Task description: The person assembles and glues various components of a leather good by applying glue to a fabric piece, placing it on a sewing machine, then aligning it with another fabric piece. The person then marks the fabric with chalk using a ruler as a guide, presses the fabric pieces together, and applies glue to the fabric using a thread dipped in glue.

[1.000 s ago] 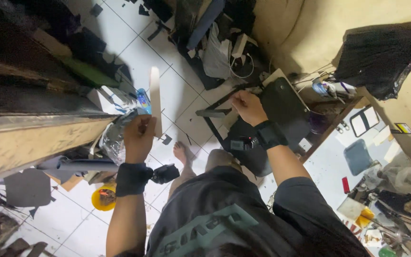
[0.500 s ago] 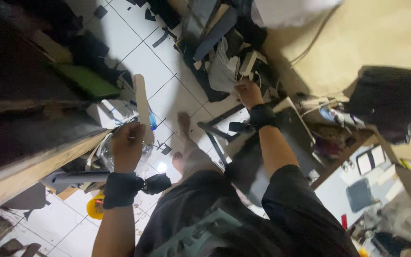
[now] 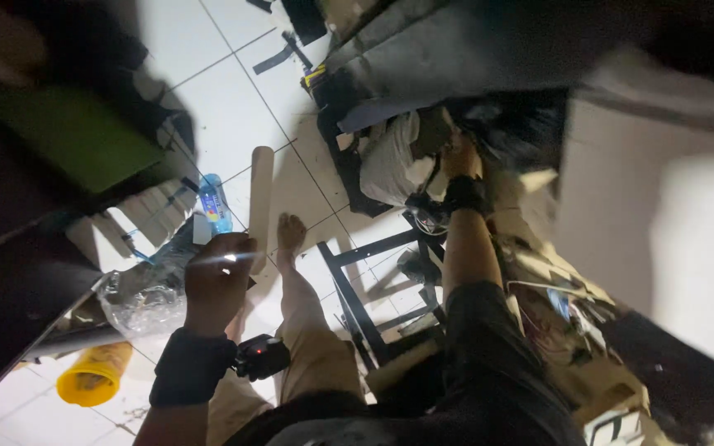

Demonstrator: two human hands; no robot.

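Head view: left hand (image 3: 218,277) closed around the lower end of a pale cardboard tube (image 3: 260,206), held upright, apparently to steady it above the floor. Right hand (image 3: 460,161) reaching forward into dark clutter; grip impossible to tell through blur. Bare foot (image 3: 291,235) planted on white tiled floor (image 3: 233,91), beside a plastic bottle (image 3: 215,203), crumpled plastic bag (image 3: 146,293) and yellow cup (image 3: 92,376). Dim, cluttered room.

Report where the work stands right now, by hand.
Done: nothing looks finished. In hand: the left hand grips a pale cardboard tube, standing over the tiled floor; the right hand reaches into the cluttered pile. Left: a clear bottle and yellow container lie untouched.
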